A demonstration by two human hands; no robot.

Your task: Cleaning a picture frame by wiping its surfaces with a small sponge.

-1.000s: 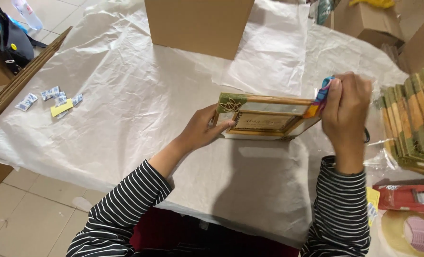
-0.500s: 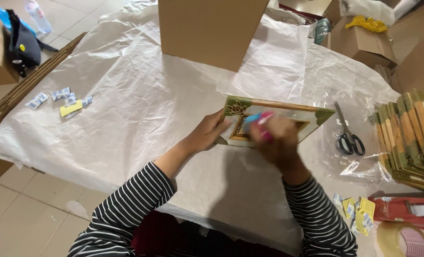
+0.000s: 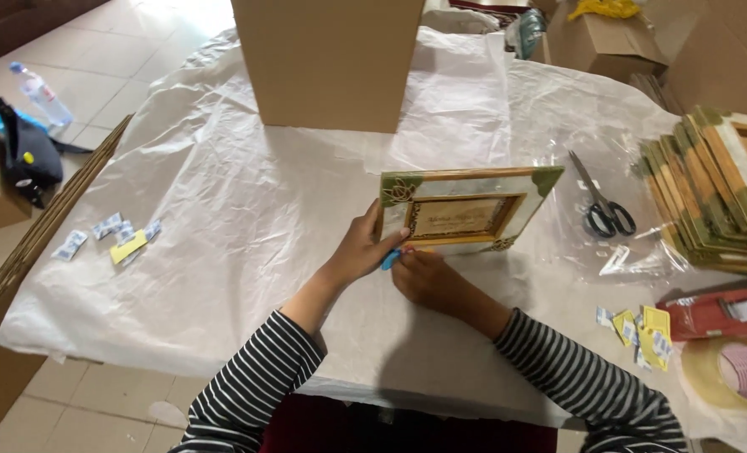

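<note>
A decorated picture frame (image 3: 465, 210), white with green corners and a gold inner border, lies tilted on the white paper-covered table (image 3: 247, 210). My left hand (image 3: 365, 247) grips its left edge, thumb on the front. My right hand (image 3: 424, 277) sits just under the frame's lower left corner, fingers curled around a small blue object (image 3: 390, 258) that pokes out between both hands. Both sleeves are black-and-white striped.
A tall cardboard box (image 3: 331, 63) stands behind the frame. Black-handled scissors (image 3: 604, 205) lie to its right, then a stack of similar frames (image 3: 717, 189). Small packets (image 3: 642, 331), a red tape dispenser (image 3: 717, 312) and a tape roll (image 3: 738, 373) sit lower right; more packets (image 3: 109, 236) at left.
My right hand has travelled from the frame's right end, across its front, down to the lower left corner, carrying the small blue object. My left hand kept its hold on the frame.
</note>
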